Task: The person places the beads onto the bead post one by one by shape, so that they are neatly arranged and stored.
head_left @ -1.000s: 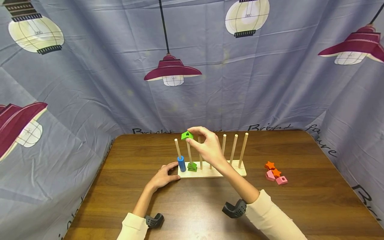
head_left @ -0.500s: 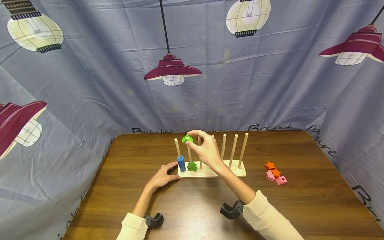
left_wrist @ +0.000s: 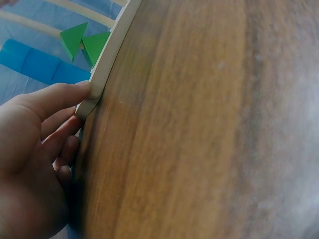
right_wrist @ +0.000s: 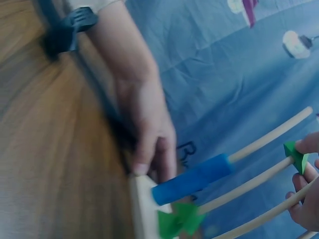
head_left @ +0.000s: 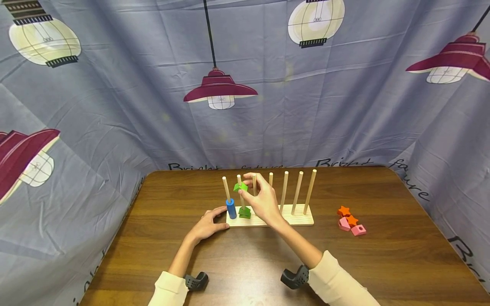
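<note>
A pale wooden peg board [head_left: 294,219] with a row of upright pegs stands on the table. My left hand [head_left: 206,225] grips its left end, thumb at the front and fingers behind. On the leftmost peg sit blue cylinder beads [head_left: 231,209], looking like a stack in the left wrist view. Green triangular beads [head_left: 245,212] lie at the foot of the second peg. With thumb and fingers my right hand [head_left: 265,202] pinches another green triangular bead [right_wrist: 296,155]. That bead is around the second peg, a little below its tip, which pokes out above.
To the right of the board, orange star beads [head_left: 344,211] and pink beads [head_left: 359,230] lie together on the brown wooden table [head_left: 398,255]. A grey-blue curtain [head_left: 268,127] printed with lamps hangs behind and beside the table. The other pegs [head_left: 309,191] rise to the right.
My right hand has moved down with the green triangular bead, from above the second peg's tip to just below it. The left hand has stayed in place.
</note>
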The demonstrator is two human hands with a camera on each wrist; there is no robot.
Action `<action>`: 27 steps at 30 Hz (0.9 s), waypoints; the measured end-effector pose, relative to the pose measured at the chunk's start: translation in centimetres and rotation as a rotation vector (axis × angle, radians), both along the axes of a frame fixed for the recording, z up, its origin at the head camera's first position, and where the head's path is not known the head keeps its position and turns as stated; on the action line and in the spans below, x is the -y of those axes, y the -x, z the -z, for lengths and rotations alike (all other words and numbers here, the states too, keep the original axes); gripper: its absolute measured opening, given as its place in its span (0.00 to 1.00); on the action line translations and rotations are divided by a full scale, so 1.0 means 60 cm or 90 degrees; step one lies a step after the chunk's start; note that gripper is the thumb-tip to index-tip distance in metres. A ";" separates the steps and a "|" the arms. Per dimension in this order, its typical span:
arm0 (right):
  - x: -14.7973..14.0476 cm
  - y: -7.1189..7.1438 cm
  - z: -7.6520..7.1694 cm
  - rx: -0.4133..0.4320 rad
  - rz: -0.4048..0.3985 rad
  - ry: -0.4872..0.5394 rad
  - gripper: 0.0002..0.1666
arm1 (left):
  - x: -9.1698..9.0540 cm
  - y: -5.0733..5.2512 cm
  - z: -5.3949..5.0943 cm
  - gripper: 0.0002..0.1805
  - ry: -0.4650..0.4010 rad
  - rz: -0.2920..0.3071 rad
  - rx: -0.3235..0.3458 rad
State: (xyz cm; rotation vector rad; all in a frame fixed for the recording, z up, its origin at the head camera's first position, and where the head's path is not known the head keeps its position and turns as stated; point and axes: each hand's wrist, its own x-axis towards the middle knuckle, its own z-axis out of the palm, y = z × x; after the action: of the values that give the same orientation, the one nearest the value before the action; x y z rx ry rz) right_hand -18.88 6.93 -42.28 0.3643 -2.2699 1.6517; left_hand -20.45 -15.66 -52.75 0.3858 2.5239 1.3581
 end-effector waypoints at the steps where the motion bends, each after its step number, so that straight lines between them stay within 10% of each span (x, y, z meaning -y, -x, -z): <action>1: 0.001 0.000 0.008 0.011 0.001 0.006 0.24 | 0.000 0.000 0.000 0.35 0.001 0.000 0.001; 15: -0.001 0.000 0.119 0.111 -0.005 0.002 0.15 | 0.000 -0.003 -0.001 0.35 -0.001 -0.002 0.004; 27: -0.017 -0.014 0.133 0.110 -0.020 -0.062 0.23 | 0.000 -0.001 0.000 0.35 0.000 0.005 -0.005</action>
State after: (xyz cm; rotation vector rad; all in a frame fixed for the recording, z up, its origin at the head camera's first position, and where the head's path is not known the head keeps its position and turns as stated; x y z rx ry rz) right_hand -18.02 7.97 -50.24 0.2912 -2.4890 1.6495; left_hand -20.41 -15.66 -52.73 0.4011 2.5256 1.3555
